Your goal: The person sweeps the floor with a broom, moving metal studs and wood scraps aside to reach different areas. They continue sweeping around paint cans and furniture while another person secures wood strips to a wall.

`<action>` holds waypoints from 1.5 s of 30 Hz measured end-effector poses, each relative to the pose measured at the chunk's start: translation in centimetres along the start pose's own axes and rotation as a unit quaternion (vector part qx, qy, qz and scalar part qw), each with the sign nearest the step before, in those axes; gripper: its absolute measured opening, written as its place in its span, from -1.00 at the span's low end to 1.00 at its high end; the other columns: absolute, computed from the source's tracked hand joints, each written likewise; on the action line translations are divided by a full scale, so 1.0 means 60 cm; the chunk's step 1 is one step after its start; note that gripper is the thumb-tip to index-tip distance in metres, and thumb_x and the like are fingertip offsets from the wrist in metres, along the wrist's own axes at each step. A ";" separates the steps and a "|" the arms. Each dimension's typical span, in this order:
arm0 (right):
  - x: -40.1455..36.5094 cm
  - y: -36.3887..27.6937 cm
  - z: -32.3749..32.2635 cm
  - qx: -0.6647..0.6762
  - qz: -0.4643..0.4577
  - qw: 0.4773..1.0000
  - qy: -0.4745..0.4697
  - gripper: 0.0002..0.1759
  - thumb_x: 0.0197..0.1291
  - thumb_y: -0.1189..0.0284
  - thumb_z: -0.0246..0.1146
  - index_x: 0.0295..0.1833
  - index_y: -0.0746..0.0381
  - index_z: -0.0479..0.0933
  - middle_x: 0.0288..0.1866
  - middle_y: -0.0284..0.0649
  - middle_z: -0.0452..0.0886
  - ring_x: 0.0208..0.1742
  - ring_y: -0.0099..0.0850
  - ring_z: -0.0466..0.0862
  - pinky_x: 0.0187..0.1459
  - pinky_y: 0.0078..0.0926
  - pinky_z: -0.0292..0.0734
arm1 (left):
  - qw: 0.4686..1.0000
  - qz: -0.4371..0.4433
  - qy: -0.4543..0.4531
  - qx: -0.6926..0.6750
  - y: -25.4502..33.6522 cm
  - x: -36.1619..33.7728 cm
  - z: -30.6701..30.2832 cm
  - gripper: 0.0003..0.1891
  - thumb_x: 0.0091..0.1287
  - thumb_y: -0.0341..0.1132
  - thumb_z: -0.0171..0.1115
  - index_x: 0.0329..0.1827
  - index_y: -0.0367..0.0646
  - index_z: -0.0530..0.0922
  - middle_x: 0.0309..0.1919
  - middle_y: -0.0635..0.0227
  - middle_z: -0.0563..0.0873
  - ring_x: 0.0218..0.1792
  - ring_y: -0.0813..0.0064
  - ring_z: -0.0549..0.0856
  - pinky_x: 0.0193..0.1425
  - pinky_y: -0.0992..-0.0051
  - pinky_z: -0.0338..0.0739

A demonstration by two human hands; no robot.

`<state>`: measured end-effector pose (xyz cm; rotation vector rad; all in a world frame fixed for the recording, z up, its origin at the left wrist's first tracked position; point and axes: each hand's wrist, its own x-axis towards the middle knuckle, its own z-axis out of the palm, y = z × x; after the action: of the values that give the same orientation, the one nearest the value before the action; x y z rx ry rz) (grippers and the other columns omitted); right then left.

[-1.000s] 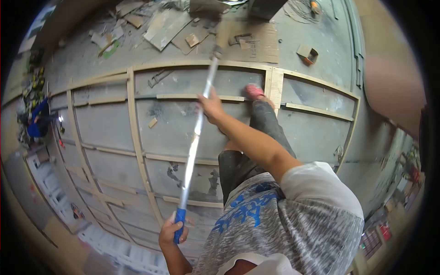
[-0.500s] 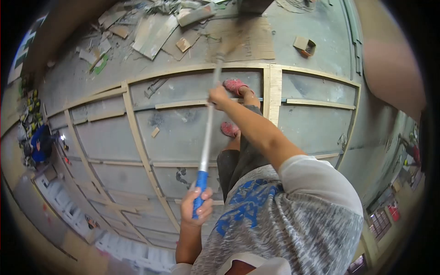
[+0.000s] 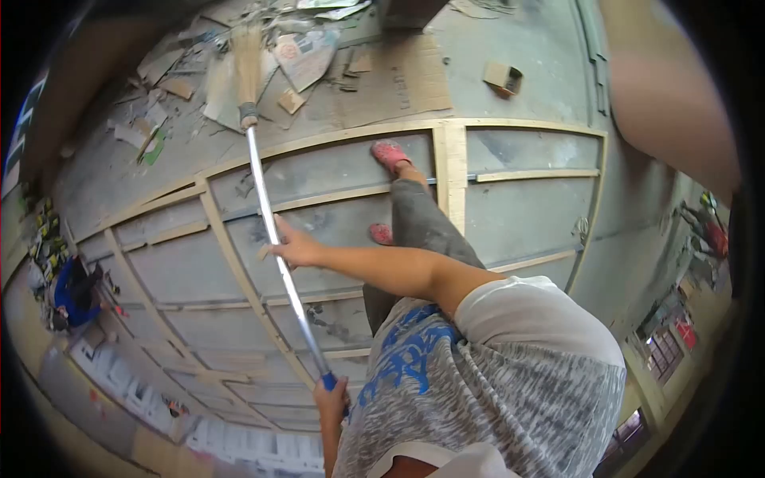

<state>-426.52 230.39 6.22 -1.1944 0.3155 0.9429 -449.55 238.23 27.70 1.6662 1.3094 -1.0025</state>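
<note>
A straw broom [image 3: 272, 219] with a silver handle and blue grip runs aslant across the view. My right hand [image 3: 295, 242] is closed around the middle of the handle. Lower down, my left hand [image 3: 331, 393] wraps the blue grip at the end. The bristles [image 3: 248, 68] rest among a heap of scraps [image 3: 171, 86] at the upper left, beyond the wooden frame.
A wooden frame [image 3: 453, 171] lies across the floor, and my feet in pink clogs [image 3: 389, 156] stand within it. A flattened cardboard sheet [image 3: 406, 84] and a small open box [image 3: 503, 80] lie beyond. Another person in blue [image 3: 73, 296] is at the far left.
The broom head has swung left from over the cardboard to the scrap heap. My right hand has moved left and down; my left hand is lower and nearer my body.
</note>
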 end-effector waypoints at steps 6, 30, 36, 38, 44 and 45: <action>0.204 0.080 -0.281 -0.279 0.172 0.944 0.035 -0.43 -0.04 0.22 0.23 0.12 0.22 0.43 -0.17 0.03 0.60 -0.15 -0.15 0.62 -0.05 -0.28 0.51 | 0.931 -0.014 -0.034 -0.364 0.082 0.166 0.117 -0.90 0.16 -0.44 0.06 -0.38 -0.18 0.31 -0.75 0.40 0.34 -0.85 0.55 0.34 -0.80 0.53 0.30; 0.825 0.286 -0.715 -0.230 0.073 0.815 0.527 -0.44 -0.20 0.30 0.23 -0.08 0.47 0.36 -0.19 0.21 0.52 -0.07 0.01 0.54 -0.06 -0.21 0.42 | 0.868 0.000 -0.257 -0.425 0.315 0.736 0.305 -0.77 -0.06 -0.38 0.11 -0.33 -0.32 0.47 -0.44 0.07 0.57 -0.28 0.18 0.55 -0.09 0.23 0.46; 0.514 0.277 -0.765 -0.086 0.029 0.814 0.574 -0.75 -0.19 0.51 0.12 -0.31 0.37 0.34 -0.52 -0.07 0.46 -0.52 -0.29 0.52 -0.50 -0.33 0.44 | 0.877 -0.079 -0.203 -0.428 0.326 0.735 0.329 -0.77 -0.09 -0.37 0.10 -0.35 -0.27 0.47 -0.46 0.13 0.52 -0.33 0.22 0.53 -0.10 0.24 0.46; 0.404 0.331 -0.832 -0.088 0.030 0.774 0.626 -0.79 -0.16 0.54 0.10 -0.33 0.34 0.31 -0.57 -0.18 0.41 -0.63 -0.41 0.45 -0.63 -0.41 0.37 | 0.883 -0.077 -0.201 -0.417 0.342 0.729 0.345 -0.78 -0.10 -0.37 0.10 -0.35 -0.23 0.45 -0.43 0.19 0.51 -0.33 0.25 0.52 -0.08 0.27 0.44; 0.217 0.408 -1.088 0.147 -0.018 0.666 0.731 -0.48 -0.07 0.36 0.21 0.00 0.39 0.27 -0.31 -0.11 0.47 -0.44 -0.39 0.50 -0.46 -0.38 0.41 | 0.898 -0.081 -0.202 -0.383 0.384 0.717 0.341 -0.79 -0.10 -0.36 0.13 -0.36 -0.20 0.47 -0.42 0.24 0.52 -0.29 0.28 0.52 -0.02 0.28 0.40; 0.226 0.362 -1.091 0.204 -0.034 0.613 0.762 -0.30 -0.06 0.26 0.26 0.14 0.43 0.22 -0.13 -0.02 0.50 -0.26 -0.30 0.56 -0.27 -0.30 0.49 | 0.900 -0.077 -0.211 -0.373 0.392 0.716 0.342 -0.79 -0.10 -0.36 0.15 -0.36 -0.19 0.48 -0.43 0.24 0.52 -0.28 0.31 0.50 -0.02 0.27 0.40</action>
<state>-418.20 179.51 -41.58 -1.2689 1.7264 -0.5014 -422.06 231.31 -17.23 0.7250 1.3030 -0.7457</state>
